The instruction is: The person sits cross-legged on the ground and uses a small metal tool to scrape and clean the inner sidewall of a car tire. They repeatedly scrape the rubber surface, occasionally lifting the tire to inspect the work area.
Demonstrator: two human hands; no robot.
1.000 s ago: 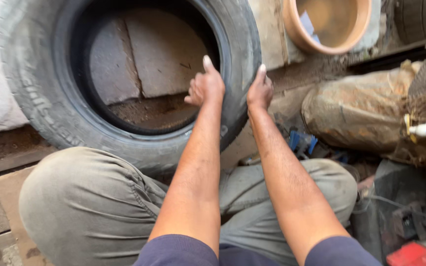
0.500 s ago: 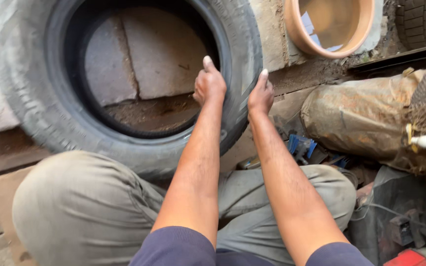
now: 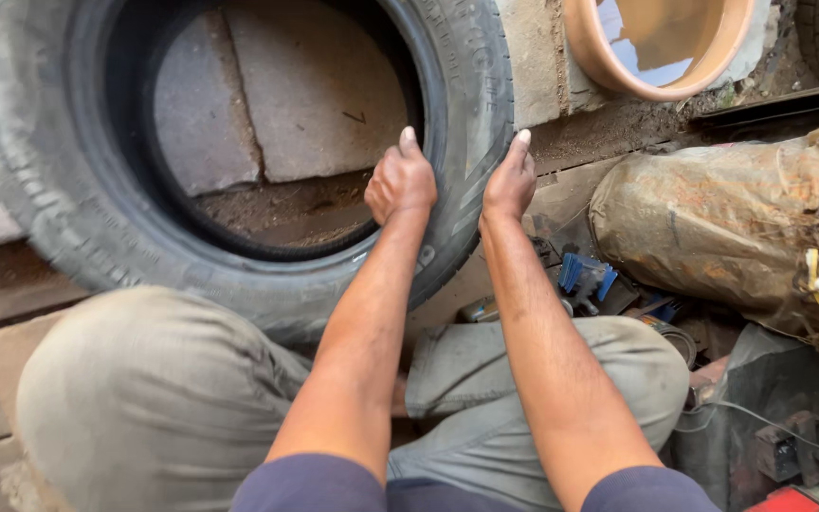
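Tire (image 3: 239, 237): heavy, stiff rubber, upright; grasped at right sidewall, left hand (image 3: 402, 180) curled over inner rim, right hand (image 3: 510, 178) flat on tread, fingers extended.

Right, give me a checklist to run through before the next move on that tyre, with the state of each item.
1. Left hand gripping the tyre at its inner rim: ok.
2. Right hand flat on the outer tread: ok.
3. Tyre upright against the knees: ok.
4. Inside of the tyre free of objects: ok in the visible part; the lower inside is hidden.
5. Ground to the right free of clutter: not ok, blue tool and sack lie close.
6. Tread damage: cannot tell.
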